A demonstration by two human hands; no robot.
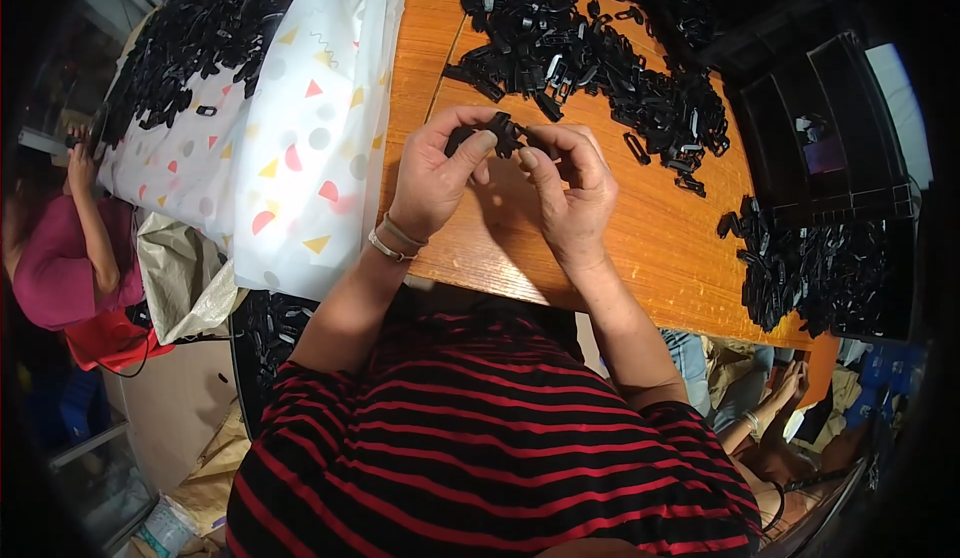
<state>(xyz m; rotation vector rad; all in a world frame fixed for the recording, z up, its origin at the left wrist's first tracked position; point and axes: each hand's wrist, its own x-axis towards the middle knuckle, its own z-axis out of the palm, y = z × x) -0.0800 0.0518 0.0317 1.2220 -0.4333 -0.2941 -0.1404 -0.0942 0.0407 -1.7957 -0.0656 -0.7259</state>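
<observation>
Above the wooden table [470, 248], my left hand [435, 173] is closed round a small cluster of black plastic pieces [507, 136], thumb on top. My right hand [577, 193] meets it from the right, its thumb and forefinger pinched at the pieces' right end. What lies between those fingertips is too small and dark to tell apart. Just beyond both hands spreads a large heap of small black plastic pieces [570, 53], some of them oblong loops.
A white patterned sheet [310, 148] covers the table's left side, with another black heap [215, 33] behind. More pieces [800, 268] lie at right by a dark open box [830, 128]. One person [75, 268] sits left; another person's hands [790, 388] show lower right.
</observation>
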